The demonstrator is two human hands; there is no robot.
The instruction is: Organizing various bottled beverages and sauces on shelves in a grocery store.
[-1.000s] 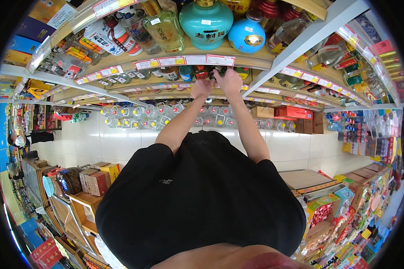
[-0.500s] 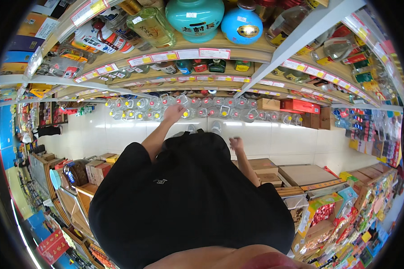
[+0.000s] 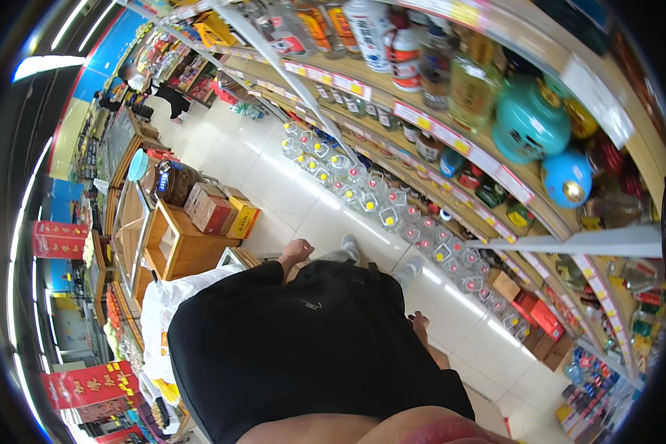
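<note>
Head view: fingers (image 3: pixel 305 246) (image 3: pixel 414 318) half-curled, empty

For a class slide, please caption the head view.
In a shop, the person's left hand and right hand are clear of shelved bottles and clear jugs on the pale floor.

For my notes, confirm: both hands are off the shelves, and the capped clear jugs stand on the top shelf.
Wrong place: the head view shows the clear jugs on the floor. The left hand and right hand are off the shelves.

The hands (image 3: pixel 297 251) have room over the floor (image 3: pixel 274 200); jugs (image 3: pixel 389 216) seemingly block the foot of the shelving (image 3: pixel 460 142).
</note>
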